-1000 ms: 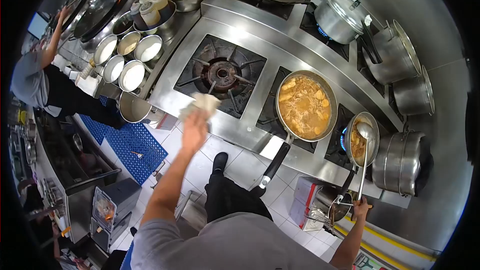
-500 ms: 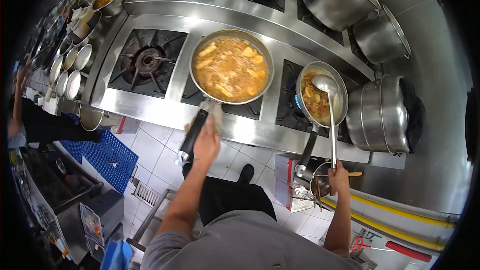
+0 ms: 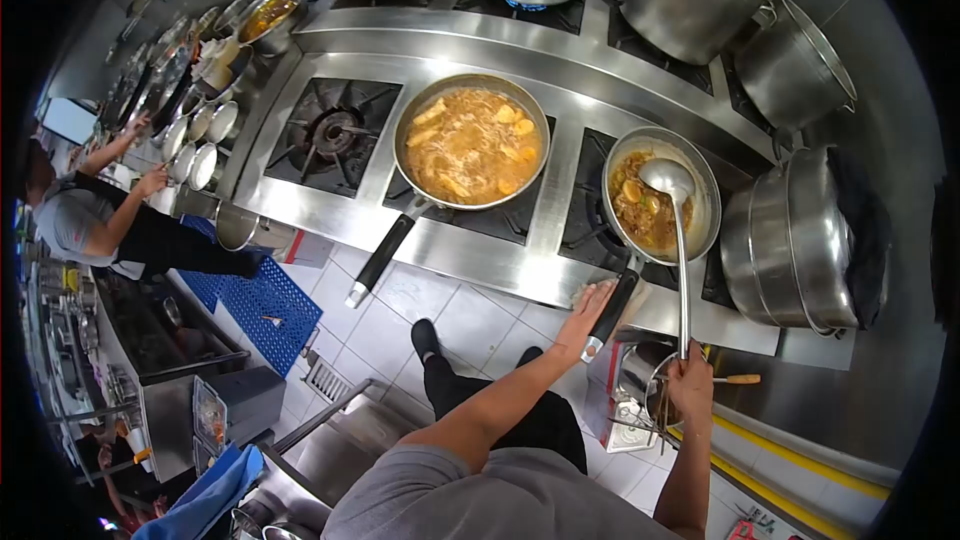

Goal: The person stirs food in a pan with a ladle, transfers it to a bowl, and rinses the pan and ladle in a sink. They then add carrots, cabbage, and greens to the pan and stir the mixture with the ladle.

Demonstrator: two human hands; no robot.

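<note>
Head view: my right hand (image 3: 690, 386) grips the steel ladle (image 3: 683, 260) far from its bowl (image 3: 667, 178) in the smaller frying pan (image 3: 706, 204), probably against heat. My left hand (image 3: 587, 314) lies beside the pan handle (image 3: 613, 313); whether gripping, I cannot tell.

The grey shirt (image 3: 510, 500) I see over this link is plain — soft cloth, lightly creased. Its left sleeve (image 3: 440, 463) is short and loose, the hem stopping above the elbow. Just beyond the shirt come black trousers (image 3: 550, 418), and farther from it two dark shoes (image 3: 425, 338) (the right one shows only in part). Out past the shirt, I make out a bare left hand (image 3: 583, 318) — the right hand (image 3: 690, 385) is bare too.
</note>
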